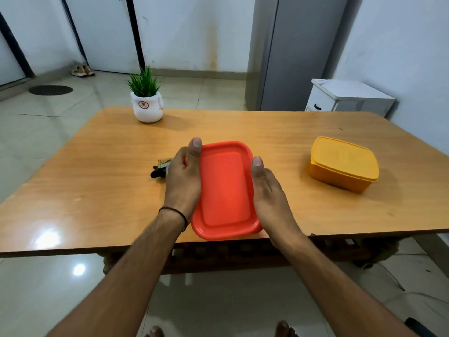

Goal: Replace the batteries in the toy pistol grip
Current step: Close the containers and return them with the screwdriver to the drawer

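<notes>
Clasps a red container point(226, 188) between both hands, by its long sides. Left hand point(183, 183) pressed to the left side, thumb laid along the top rim, fingers hidden beneath. Right hand point(268, 190) set against the right side, thumb up at the rim, fingers likewise out of sight. Shows only the closed lid face of the container. Cannot tell whether resting on the table point(97, 190) or held just off it.

Has the toy pistol point(160, 167) lying on the table just outside the grip, right beside the left hand's knuckles and mostly hidden behind them, with only a black and yellowish part in view.

Well off to the right of the grip, a closed yellow container point(343, 164) on the table. Beyond the grip and to its left, a potted plant point(147, 107) near the far edge. Past the table to the right, a white cabinet point(349, 98) against the wall.
</notes>
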